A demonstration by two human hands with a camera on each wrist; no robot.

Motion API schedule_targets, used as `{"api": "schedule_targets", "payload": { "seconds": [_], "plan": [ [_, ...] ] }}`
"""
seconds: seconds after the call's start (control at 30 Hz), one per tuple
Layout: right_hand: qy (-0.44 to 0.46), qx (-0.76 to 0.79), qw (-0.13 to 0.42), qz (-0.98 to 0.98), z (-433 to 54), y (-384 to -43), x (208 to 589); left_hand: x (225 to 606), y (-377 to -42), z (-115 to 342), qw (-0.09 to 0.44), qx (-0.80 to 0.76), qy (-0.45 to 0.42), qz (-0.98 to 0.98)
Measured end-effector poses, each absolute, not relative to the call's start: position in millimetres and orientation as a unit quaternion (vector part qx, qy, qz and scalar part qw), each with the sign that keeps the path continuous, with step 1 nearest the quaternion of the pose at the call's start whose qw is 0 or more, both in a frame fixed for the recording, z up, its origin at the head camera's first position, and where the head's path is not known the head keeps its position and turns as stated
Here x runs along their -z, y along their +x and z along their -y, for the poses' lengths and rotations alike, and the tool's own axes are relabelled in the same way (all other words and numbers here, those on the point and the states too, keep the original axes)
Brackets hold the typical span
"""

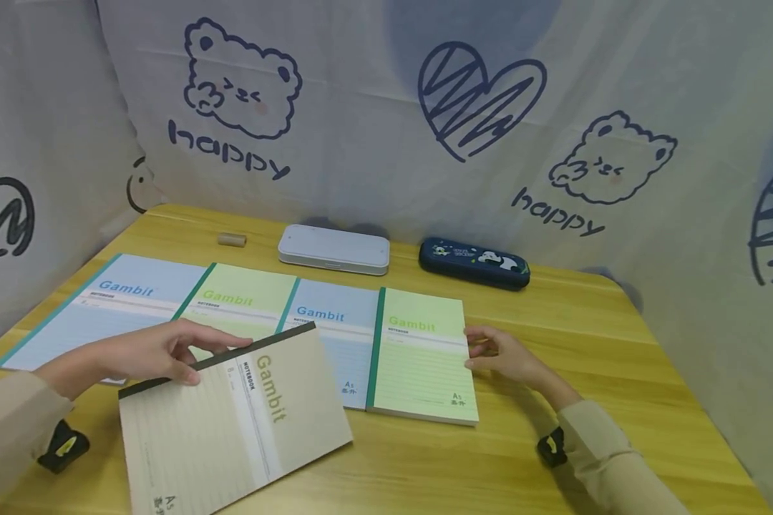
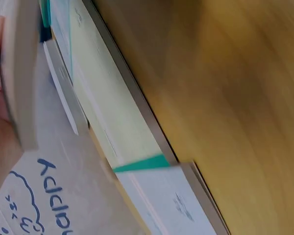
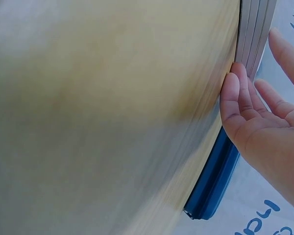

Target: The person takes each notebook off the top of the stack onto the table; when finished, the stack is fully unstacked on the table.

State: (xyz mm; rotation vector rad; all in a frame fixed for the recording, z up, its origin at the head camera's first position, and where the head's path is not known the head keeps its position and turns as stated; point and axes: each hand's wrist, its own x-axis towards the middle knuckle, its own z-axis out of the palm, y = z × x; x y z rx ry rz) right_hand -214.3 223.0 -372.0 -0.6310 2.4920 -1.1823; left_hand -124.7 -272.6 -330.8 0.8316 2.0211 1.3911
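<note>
My left hand (image 1: 157, 350) grips a beige Gambit notebook (image 1: 296, 386) by its dark spine edge, holding it tilted in front of the row of notebooks. In the left wrist view that notebook (image 2: 22, 73) shows edge-on. At the row's right end lies a green notebook (image 1: 425, 368), and my right hand (image 1: 502, 355) rests its fingertips against its right edge. The right wrist view has those fingers (image 3: 229, 95) at the layered page edges (image 3: 255, 34), thumb apart. A blue notebook (image 1: 361, 343), another green notebook (image 1: 245, 286) and a blue one (image 1: 144, 272) continue the row leftward.
Behind the row stand a white case (image 1: 335, 249) and a dark blue panda case (image 1: 473, 263). A small brown cylinder (image 1: 232, 239) lies at the back left. A printed cloth (image 1: 361, 129) hangs round the wooden table (image 1: 592, 336).
</note>
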Motion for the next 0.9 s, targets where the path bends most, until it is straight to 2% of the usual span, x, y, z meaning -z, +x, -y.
{"api": "schedule_targets", "payload": {
  "seconds": [0.17,0.33,0.57,0.7,0.9],
  "plan": [
    [-0.216,0.417,0.157,-0.869,-224,-215,371,332,-126,282,0.277,-0.507,0.302,-0.758],
    [-0.214,0.416,0.157,-0.870,-222,-215,371,333,-125,291,0.249,-0.466,0.312,-0.790],
    [-0.211,0.413,0.156,-0.872,-222,-214,371,340,-122,305,0.237,-0.427,0.324,-0.810],
    [-0.213,0.414,0.157,-0.871,-222,-214,372,346,-121,315,0.210,-0.396,0.361,-0.818],
    [-0.207,0.414,0.157,-0.872,-221,-213,371,352,-118,330,0.144,-0.350,0.395,-0.837]
  ]
}}
